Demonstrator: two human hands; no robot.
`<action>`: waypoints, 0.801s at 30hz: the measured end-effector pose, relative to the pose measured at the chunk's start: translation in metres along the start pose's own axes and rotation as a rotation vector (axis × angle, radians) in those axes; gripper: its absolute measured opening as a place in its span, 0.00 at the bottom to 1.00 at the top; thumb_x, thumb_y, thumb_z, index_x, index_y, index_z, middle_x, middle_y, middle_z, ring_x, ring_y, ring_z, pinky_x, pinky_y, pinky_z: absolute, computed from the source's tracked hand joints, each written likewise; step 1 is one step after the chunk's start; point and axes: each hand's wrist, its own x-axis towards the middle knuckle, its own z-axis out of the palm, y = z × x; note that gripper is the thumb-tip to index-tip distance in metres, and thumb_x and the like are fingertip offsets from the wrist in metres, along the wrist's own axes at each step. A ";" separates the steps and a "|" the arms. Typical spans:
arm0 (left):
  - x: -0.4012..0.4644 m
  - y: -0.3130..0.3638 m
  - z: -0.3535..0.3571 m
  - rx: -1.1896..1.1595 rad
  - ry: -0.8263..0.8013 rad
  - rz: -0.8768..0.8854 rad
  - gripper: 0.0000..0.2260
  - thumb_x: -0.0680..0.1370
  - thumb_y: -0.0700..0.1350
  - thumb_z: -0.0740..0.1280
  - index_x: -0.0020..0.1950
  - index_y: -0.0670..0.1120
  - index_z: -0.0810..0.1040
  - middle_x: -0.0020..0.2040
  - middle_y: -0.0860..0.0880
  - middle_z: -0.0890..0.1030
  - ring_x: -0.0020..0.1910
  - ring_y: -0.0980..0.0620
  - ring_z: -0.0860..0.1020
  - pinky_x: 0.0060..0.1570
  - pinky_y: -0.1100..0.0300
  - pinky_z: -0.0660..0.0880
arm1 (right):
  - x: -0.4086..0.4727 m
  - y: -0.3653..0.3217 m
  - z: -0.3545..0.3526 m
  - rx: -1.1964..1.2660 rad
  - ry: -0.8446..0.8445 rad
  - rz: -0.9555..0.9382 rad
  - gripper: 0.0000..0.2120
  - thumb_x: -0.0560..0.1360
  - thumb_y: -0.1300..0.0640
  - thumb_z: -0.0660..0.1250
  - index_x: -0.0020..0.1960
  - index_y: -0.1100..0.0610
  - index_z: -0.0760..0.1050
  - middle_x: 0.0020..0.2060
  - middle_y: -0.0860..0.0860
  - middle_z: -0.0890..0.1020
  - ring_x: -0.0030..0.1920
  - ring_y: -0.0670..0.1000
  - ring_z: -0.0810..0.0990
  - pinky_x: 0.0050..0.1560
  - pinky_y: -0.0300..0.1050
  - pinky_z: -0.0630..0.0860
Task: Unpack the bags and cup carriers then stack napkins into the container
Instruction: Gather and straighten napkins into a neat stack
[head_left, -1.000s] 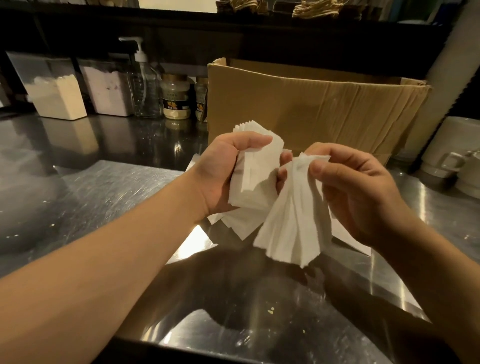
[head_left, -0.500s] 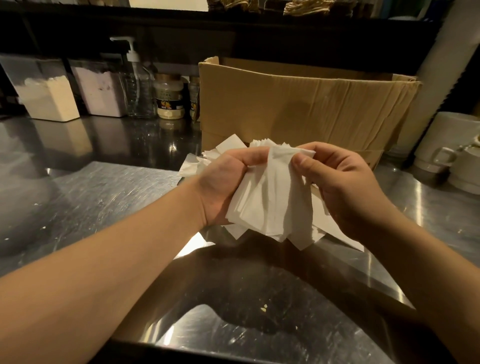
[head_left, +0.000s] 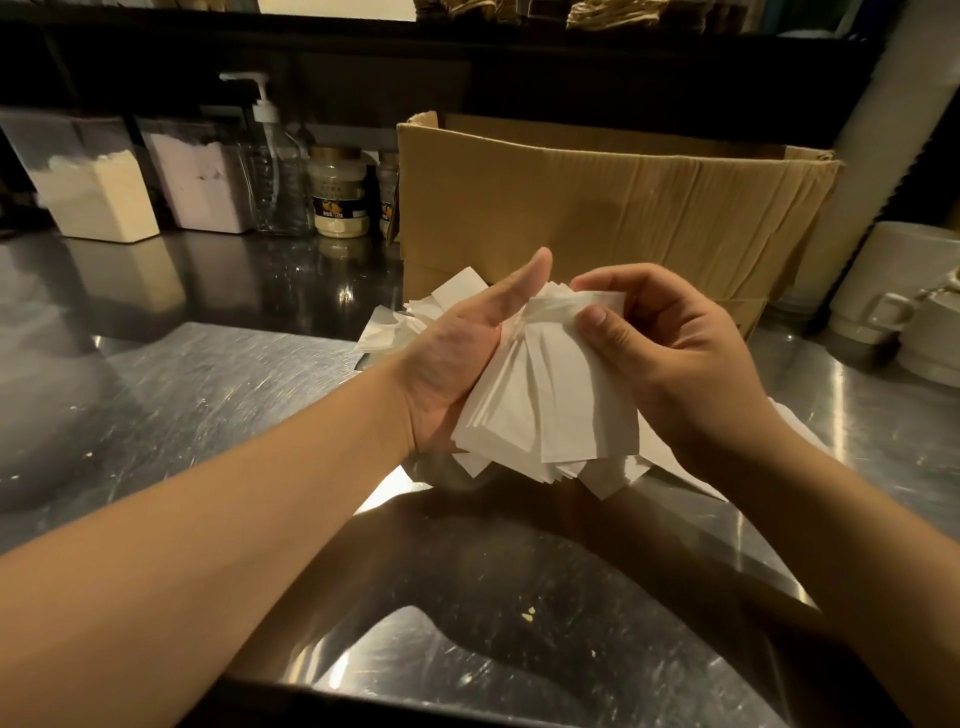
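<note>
A fanned stack of white napkins (head_left: 550, 410) hangs between both hands above the steel counter. My left hand (head_left: 457, 358) cradles the stack from the left, palm toward it, thumb raised straight; its fingers are hidden behind the paper. My right hand (head_left: 670, 358) pinches the top of the stack between thumb and curled fingers. More loose napkins (head_left: 405, 327) lie on the counter behind my left hand. An open brown cardboard box (head_left: 597, 208) stands right behind the hands.
The steel counter (head_left: 182, 395) spreads left and front. At the back left stand two powder containers (head_left: 98, 192), a pump bottle (head_left: 272, 166) and small jars (head_left: 337, 192). White mugs (head_left: 893, 296) sit at the right. A dark shelf runs overhead.
The two separate bunches of napkins have been brought together into one stack. My left thumb has lifted off the paper and now points up.
</note>
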 end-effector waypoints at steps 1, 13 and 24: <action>0.000 0.000 0.001 -0.004 -0.002 -0.002 0.27 0.76 0.66 0.62 0.65 0.48 0.76 0.52 0.44 0.84 0.52 0.44 0.84 0.55 0.48 0.82 | 0.000 0.000 0.000 0.008 0.001 -0.012 0.08 0.71 0.48 0.70 0.50 0.41 0.80 0.51 0.48 0.83 0.53 0.54 0.83 0.51 0.51 0.84; -0.002 -0.001 0.004 -0.004 0.085 0.019 0.24 0.75 0.65 0.65 0.60 0.48 0.79 0.48 0.46 0.84 0.47 0.45 0.85 0.47 0.51 0.84 | -0.001 0.003 0.002 -0.029 0.069 -0.117 0.03 0.78 0.50 0.71 0.48 0.45 0.76 0.45 0.46 0.80 0.48 0.56 0.79 0.45 0.52 0.83; 0.001 -0.001 -0.003 -0.004 0.119 -0.035 0.31 0.70 0.68 0.64 0.67 0.52 0.76 0.54 0.46 0.83 0.57 0.43 0.81 0.55 0.47 0.79 | 0.006 -0.009 -0.011 0.362 0.033 0.116 0.04 0.71 0.56 0.66 0.38 0.51 0.75 0.40 0.47 0.79 0.43 0.47 0.79 0.44 0.43 0.78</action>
